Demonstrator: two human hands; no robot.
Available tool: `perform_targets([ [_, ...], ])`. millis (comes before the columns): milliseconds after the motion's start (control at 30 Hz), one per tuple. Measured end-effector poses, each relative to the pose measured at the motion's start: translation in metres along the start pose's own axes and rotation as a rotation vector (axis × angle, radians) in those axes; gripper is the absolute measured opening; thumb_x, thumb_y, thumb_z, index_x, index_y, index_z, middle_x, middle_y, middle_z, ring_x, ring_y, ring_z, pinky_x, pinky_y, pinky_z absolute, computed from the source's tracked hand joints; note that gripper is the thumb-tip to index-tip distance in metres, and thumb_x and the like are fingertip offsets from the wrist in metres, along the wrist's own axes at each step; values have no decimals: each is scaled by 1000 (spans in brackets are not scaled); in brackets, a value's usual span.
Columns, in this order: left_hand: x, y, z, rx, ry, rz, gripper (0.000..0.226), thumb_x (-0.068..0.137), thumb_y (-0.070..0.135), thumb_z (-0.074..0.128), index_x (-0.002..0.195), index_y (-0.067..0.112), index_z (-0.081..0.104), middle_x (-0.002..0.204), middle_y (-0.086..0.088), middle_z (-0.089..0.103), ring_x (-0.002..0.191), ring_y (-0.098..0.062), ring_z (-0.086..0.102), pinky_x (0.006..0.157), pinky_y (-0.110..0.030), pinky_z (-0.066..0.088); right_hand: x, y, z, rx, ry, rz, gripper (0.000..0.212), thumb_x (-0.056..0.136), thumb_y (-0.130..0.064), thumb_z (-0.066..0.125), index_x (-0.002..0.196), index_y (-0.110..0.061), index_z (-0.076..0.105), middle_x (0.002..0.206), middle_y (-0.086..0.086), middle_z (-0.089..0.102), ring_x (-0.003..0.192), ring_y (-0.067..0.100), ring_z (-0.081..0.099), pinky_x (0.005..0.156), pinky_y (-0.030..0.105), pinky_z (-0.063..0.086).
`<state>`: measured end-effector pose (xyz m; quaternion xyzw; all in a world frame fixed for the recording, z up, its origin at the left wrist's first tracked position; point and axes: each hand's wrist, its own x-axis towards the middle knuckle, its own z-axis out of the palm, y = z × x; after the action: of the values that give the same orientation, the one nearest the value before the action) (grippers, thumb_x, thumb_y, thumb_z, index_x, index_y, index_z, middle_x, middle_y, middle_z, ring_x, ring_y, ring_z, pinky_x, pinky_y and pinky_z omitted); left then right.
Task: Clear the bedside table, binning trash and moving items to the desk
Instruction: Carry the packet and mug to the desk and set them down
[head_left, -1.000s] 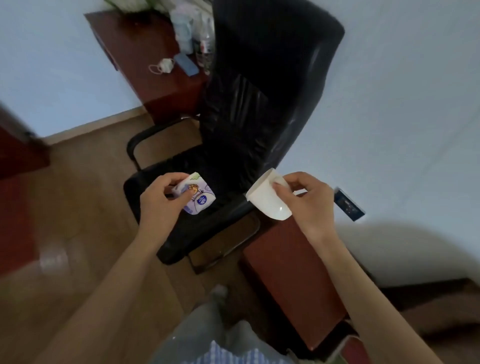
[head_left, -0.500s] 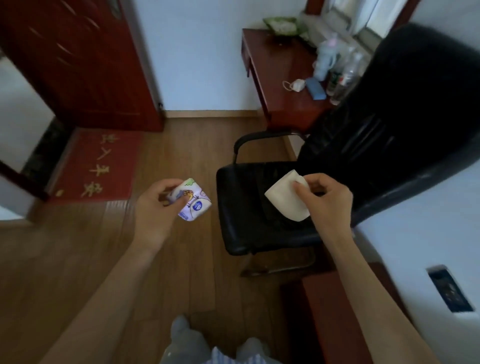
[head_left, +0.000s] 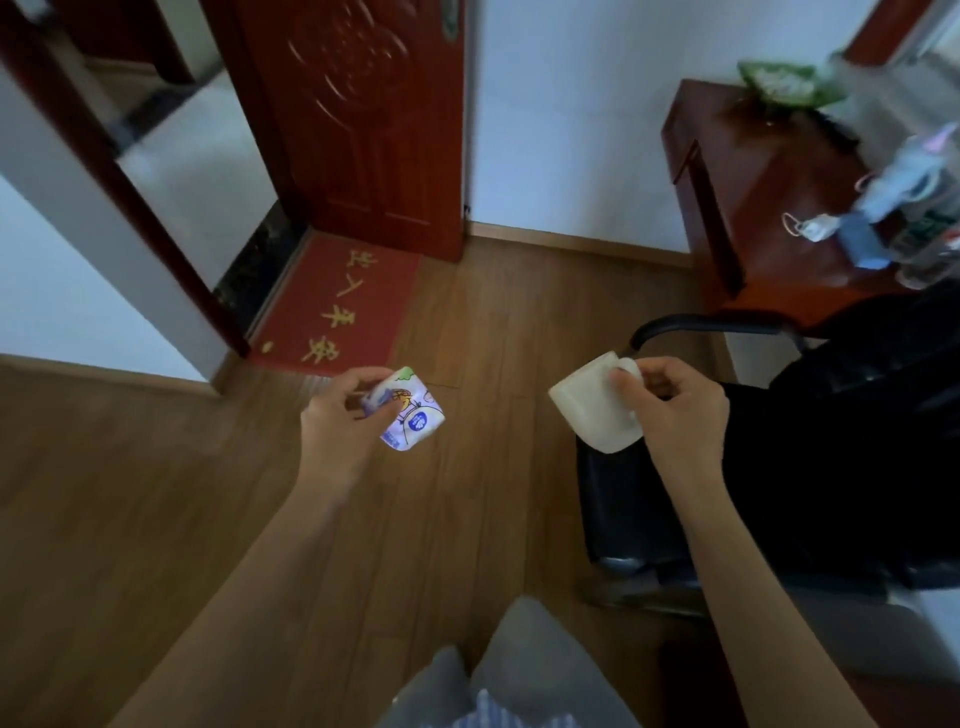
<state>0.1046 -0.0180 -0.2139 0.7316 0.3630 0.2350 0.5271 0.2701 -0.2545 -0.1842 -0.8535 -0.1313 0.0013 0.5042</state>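
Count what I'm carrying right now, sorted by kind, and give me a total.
White mug, held by the right hand: 1
Small printed packet, held by the left hand: 1
Total: 2

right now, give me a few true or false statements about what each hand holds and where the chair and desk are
1. The left hand holds a printed packet. True.
2. The right hand holds a glass bottle. False: it grips a white mug.
3. The mug stands on the desk. False: it is held in the air, tilted.
4. A black chair is at the right. True.
5. A red doormat lies by the door. True.
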Motion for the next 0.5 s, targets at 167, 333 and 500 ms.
perform_targets([
  [167,49,-9,-8,-28,6,-19,25,77,17,74,99,28,68,92,5,71,89,-18,67,76,-32,56,35,-13,44,21,-75,5,14,82,-29,70,92,-19,69,84,-7,68,78,5,63,61,16,44],
  [333,117,-1,11,-11,-29,1,28,78,8,71,95,30,68,87,6,70,83,-19,68,71,-30,56,92,-12,79,26,-93,16,16,82,-30,70,93,-19,68,87,-7,68,80,4,63,62,17,46],
  [500,212,31,46,-42,-30,84,32,77,7,72,90,35,66,86,9,69,73,-1,61,65,-16,48,176,-11,105,20,-90,13,16,83,-31,69,94,-20,67,89,-8,67,81,4,62,60,16,44],
])
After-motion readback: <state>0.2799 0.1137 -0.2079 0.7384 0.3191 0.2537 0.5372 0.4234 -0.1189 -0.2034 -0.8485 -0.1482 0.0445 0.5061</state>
